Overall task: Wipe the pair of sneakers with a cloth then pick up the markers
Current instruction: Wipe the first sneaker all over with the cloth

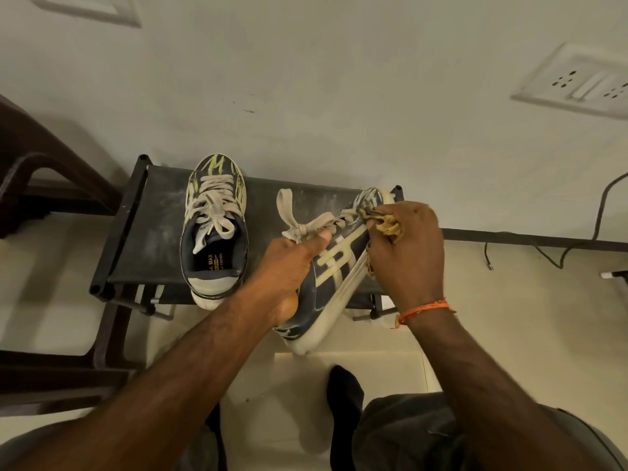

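Note:
One navy sneaker with yellow-green marks and cream laces (214, 229) stands upright on the low black stool (149, 232), toe toward the wall. The second sneaker (334, 266) is tilted on its side over the stool's right part, its pale sole turned to the right. My left hand (289, 270) grips it around the collar, thumb near the laces. My right hand (407, 249) holds a bunched yellow-brown cloth (389, 227) pressed against the sneaker's toe area. No markers are in view.
A dark brown plastic chair (44, 185) stands at the left, close to the stool. Along the wall base at right runs a black cable (574, 249). A white socket plate (577, 81) is on the wall. My socked foot (343, 385) rests on the tiled floor below the stool.

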